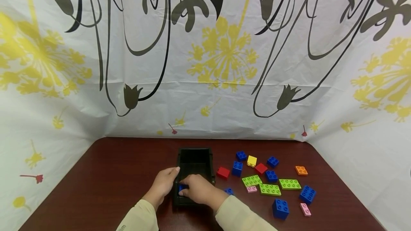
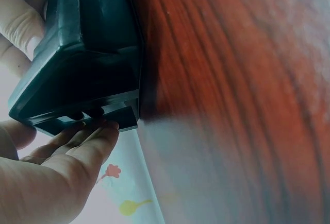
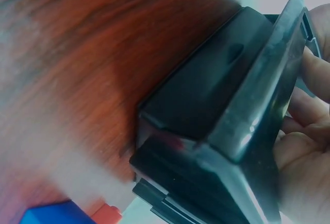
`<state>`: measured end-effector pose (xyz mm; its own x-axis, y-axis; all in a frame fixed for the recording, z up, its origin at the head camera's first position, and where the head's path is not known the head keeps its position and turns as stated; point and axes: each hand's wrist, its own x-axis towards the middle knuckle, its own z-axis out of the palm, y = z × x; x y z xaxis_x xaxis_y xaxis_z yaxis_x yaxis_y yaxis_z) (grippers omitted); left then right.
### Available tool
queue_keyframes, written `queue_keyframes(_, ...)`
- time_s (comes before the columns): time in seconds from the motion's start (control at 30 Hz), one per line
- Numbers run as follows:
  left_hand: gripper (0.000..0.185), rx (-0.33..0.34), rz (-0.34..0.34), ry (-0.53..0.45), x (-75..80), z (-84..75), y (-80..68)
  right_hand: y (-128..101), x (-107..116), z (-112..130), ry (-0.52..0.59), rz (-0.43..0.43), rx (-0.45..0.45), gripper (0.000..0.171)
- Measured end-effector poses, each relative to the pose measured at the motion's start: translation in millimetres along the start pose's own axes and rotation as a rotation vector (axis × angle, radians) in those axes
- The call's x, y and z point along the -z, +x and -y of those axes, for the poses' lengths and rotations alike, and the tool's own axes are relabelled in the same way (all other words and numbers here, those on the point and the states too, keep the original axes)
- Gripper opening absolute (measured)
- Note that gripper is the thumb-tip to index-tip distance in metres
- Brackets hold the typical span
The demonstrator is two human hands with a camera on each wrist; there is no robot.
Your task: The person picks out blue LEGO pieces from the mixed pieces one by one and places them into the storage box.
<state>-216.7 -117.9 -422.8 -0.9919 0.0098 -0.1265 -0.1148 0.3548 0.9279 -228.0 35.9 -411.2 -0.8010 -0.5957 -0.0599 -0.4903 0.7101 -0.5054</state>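
- A small blue brick [image 1: 183, 188] sits low in the middle of the head view, at the near end of the black box [image 1: 194, 159], under the right hand [image 1: 200, 190]. The fingers curl over it; they seem to pinch it, though most of the brick is hidden.
- The black box stands on the dark red table [image 1: 96, 181], a little below frame centre. Its far half is open to view and looks dark, with no bricks showing; the near half is covered by the hands, so what lies there cannot be told.
- The left hand [image 1: 164, 183] lies against the box's left wall, fingers fairly straight. In the left wrist view those fingers [image 2: 87, 144] reach along the box's lower rim [image 2: 77, 105], touching and steadying it rather than wrapping round it.
- In the right wrist view the box [image 3: 227, 116] fills the middle, with the right hand's fingers [image 3: 309, 110] at the right edge of the frame, curled over the rim.
- Judging from this, the work of loading bricks is at its start: one blue brick is at the box, at most.
- Left outside, lower right of the head view: a red brick [image 1: 223, 172] just beside the box, three green plates [image 1: 270, 189], two pink plates [image 1: 305, 209], an orange brick [image 1: 301, 170], a yellow brick [image 1: 252, 160], and several blue bricks [image 1: 280, 208].
- A flowered curtain [image 1: 205, 63] fills the upper frame.
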Motion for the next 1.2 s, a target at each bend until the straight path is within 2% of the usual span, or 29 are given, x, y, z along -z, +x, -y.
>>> queue_keyframes(0.4, 0.057, 0.001, -0.006, 0.010, -1.2, 3.4, 2.5, -1, -6, 3, -0.041, -0.053, -0.013, 0.030)
queue_keyframes(0.8, 0.058, 0.002, -0.016, 0.006, -2.0, 2.2, 2.1, -3, -10, 6, 0.100, -0.099, -0.082, 0.039)
queue_keyframes(1.2, 0.056, -0.012, -0.027, 0.018, -3.0, 3.2, 2.9, -13, -5, 9, 0.060, -0.192, -0.041, 0.049)
